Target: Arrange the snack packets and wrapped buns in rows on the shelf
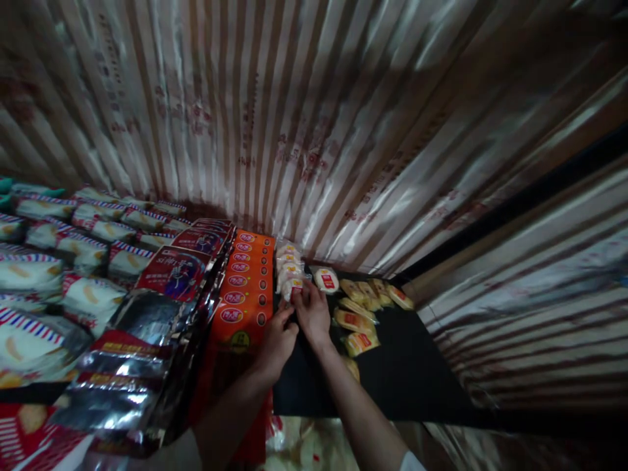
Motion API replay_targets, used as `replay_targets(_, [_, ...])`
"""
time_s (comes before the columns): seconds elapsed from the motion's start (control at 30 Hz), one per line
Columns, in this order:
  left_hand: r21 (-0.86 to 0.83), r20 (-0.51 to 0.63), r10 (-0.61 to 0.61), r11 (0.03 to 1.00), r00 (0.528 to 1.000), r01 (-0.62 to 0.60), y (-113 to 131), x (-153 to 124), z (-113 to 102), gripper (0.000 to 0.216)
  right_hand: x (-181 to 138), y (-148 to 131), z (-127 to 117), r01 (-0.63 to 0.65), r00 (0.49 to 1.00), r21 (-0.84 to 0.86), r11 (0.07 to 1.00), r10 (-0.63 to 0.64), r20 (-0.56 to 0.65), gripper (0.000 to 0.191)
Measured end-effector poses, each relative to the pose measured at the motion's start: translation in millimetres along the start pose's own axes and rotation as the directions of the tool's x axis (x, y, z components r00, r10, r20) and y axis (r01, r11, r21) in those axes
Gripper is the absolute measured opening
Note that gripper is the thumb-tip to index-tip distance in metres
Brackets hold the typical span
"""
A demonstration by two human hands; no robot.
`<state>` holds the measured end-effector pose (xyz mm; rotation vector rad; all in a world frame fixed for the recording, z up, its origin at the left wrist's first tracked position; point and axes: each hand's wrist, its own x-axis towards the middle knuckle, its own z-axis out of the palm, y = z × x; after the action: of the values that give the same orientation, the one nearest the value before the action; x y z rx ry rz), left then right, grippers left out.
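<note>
A short row of small white wrapped snacks (288, 256) with red and yellow labels runs back toward the striped sheeting. At its near end, the fingers of my right hand (314, 315) close on the front wrapped snack (293, 286) from the right side. My left hand (279, 339) is pinched at the near edge of the same packet, its fingertips close to the right hand's. The fingers partly cover that packet. Just right of it lies a round white wrapped snack (326, 280) with a red label.
Several yellow wrapped snacks (360, 320) lie on the black shelf (407, 366) to the right. Left are orange packaging strips (245, 275), dark red and silver pouches (171, 275) and rows of bread-like packets (88, 252). Striped plastic sheeting (275, 111) hangs behind; more packets (314, 445) sit below the shelf.
</note>
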<state>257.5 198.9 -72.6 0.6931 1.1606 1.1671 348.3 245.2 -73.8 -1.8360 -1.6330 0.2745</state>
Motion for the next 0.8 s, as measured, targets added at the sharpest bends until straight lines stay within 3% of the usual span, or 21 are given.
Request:
replay_targets(0.13, [0.072, -0.019, 0.079, 0.994, 0.997, -0.077, 5, -2, -1, 0.045, -1, -2, 2, 0.004, 1.0, 0.006, 1.0, -0.004, 0.022, 0.045])
replay_targets(0.23, [0.081, -0.015, 0.072, 0.994, 0.997, -0.071, 9, -4, -1, 0.041, -1, -1, 6, -0.001, 0.999, 0.019, 1.0, 0.0, 0.037, 0.045])
replay_targets(0.33, [0.115, -0.035, 0.048, 0.992, 0.998, -0.044, 10, -6, -1, 0.035, -4, -1, -1, 0.041, 0.999, 0.028, 0.999, -0.041, -0.025, 0.044])
replay_targets(0.43, [0.224, -0.048, 0.119, 0.969, 0.992, -0.105, 9, -13, -2, 0.033, -17, -3, -24, 0.08, 0.991, 0.068, 0.994, -0.072, -0.115, 0.041])
replay_targets(0.53, [0.345, 0.011, 0.268, 0.903, 0.963, -0.256, 9, -28, -6, 0.03, -52, -3, -58, 0.138, 0.981, 0.144, 0.98, -0.115, -0.156, 0.037])
replay_targets(0.63, [0.403, 0.114, 0.341, 0.843, 0.933, -0.357, 11, -50, -8, 0.027, -109, 7, -90, 0.169, 0.972, 0.161, 0.972, -0.137, -0.193, 0.031])
replay_targets(0.8, [0.39, 0.323, 0.394, 0.773, 0.86, -0.501, 0, -107, -6, 0.033, -210, 43, -113, 0.131, 0.989, 0.069, 0.989, -0.125, -0.083, 0.023])
